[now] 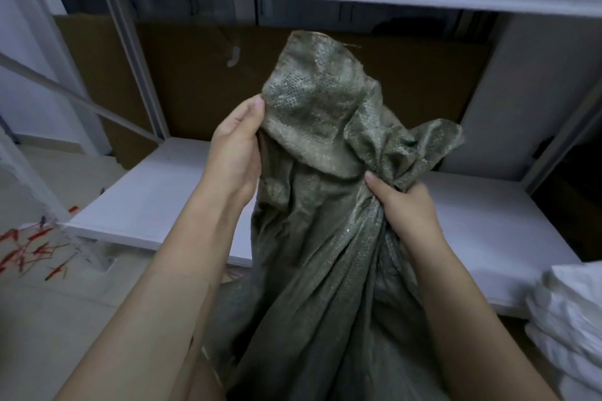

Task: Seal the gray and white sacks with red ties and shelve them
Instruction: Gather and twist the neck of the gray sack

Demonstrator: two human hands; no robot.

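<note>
Now | gray sack (325, 254) (contents hidden) | left grip (234, 153), right grip (407, 208) clamped on it

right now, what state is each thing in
gray sack, held up, mouth bunched, no tie seen
left grip, holds the sack's top edge
right grip, clutches the gathered neck
red ties, loose on the floor
white sack, crumpled at right, partly out of view

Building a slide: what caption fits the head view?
Left hand and right hand grip the gray sack near its mouth, before a shelf; red ties lie on the floor.
</note>
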